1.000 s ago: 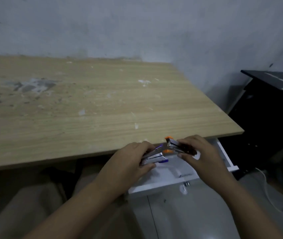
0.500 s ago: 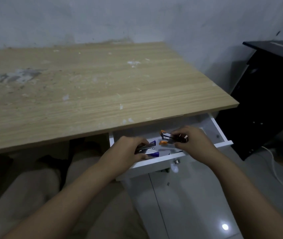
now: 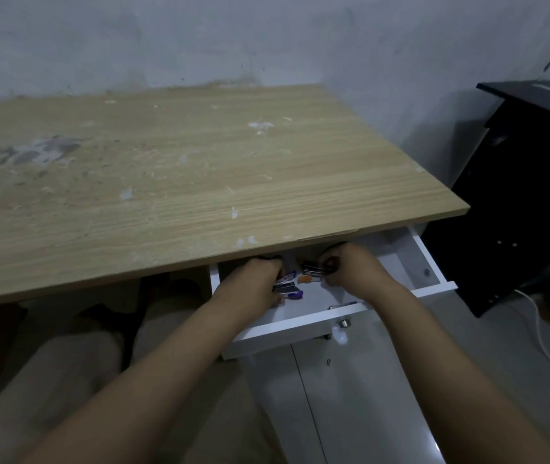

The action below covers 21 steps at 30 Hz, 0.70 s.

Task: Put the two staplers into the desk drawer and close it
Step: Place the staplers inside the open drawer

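Observation:
The white desk drawer (image 3: 300, 324) stands pulled out under the right end of the wooden desk (image 3: 200, 182). Both my hands are inside it. My left hand (image 3: 253, 283) grips a silver stapler with blue-purple trim (image 3: 288, 289), low over the drawer floor. My right hand (image 3: 354, 267) holds a dark stapler with orange trim (image 3: 313, 270) a little further back, near the desk's edge. The two staplers lie close together, with a small gap between them. Fingers hide part of each stapler.
A black cabinet (image 3: 514, 195) stands right of the desk, with a white cable (image 3: 544, 343) on the floor beside it. The drawer front carries a metal lock (image 3: 345, 323). My legs (image 3: 66, 380) sit under the desk at the left. A grey wall runs behind.
Both hands moved from in front of the desk edge down and forward into the open drawer, carrying the staplers with them. The view tilted down, showing more of the drawer.

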Each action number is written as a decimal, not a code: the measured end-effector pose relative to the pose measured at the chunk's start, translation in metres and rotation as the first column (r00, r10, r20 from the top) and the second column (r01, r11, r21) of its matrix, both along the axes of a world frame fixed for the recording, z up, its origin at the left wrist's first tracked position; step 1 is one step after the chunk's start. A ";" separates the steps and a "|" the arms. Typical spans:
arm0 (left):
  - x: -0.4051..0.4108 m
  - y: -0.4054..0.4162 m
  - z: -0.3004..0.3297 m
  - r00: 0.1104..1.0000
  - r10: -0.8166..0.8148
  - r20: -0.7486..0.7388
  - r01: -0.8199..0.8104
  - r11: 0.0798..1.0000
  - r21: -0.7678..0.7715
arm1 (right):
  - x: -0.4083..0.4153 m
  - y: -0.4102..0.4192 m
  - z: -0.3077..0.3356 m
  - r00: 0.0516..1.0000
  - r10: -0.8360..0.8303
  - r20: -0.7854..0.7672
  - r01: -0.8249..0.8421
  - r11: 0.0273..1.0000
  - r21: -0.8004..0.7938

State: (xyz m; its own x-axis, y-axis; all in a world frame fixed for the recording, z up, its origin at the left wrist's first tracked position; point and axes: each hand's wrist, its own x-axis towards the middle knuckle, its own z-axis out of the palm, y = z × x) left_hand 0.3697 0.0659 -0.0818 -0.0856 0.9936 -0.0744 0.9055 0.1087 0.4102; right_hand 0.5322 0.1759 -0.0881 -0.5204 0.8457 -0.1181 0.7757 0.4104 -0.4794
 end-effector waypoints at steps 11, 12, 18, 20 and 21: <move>0.008 -0.054 0.011 0.992 -0.102 0.078 0.083 0.973 0.215 | 0.027 -0.040 0.025 0.917 0.017 -0.400 -0.035 0.999 -0.039; 0.008 -0.061 0.012 0.992 -0.119 0.043 0.106 0.965 0.240 | 0.029 -0.046 0.028 0.896 0.011 -0.443 -0.041 0.997 -0.058; 0.007 -0.092 0.014 0.971 -0.214 -0.106 0.238 0.902 0.360 | 0.033 -0.082 0.030 0.779 -0.049 -0.625 -0.035 0.992 -0.121; 0.010 -0.093 0.014 0.964 -0.227 -0.140 0.264 0.893 0.364 | 0.029 -0.090 0.027 0.758 -0.065 -0.649 -0.043 0.988 -0.148; 0.011 -0.092 0.014 0.961 -0.235 -0.145 0.273 0.892 0.361 | 0.027 -0.093 0.026 0.750 -0.067 -0.658 -0.047 0.987 -0.153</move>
State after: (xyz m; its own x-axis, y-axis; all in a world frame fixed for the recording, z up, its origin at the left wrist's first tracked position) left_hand 0.3808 -0.0256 -0.0677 0.1853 0.9349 0.3026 0.9182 -0.2744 0.2857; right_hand 0.5591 0.0824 -0.0621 -0.5075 0.8524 0.1259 0.2460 0.2834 -0.9269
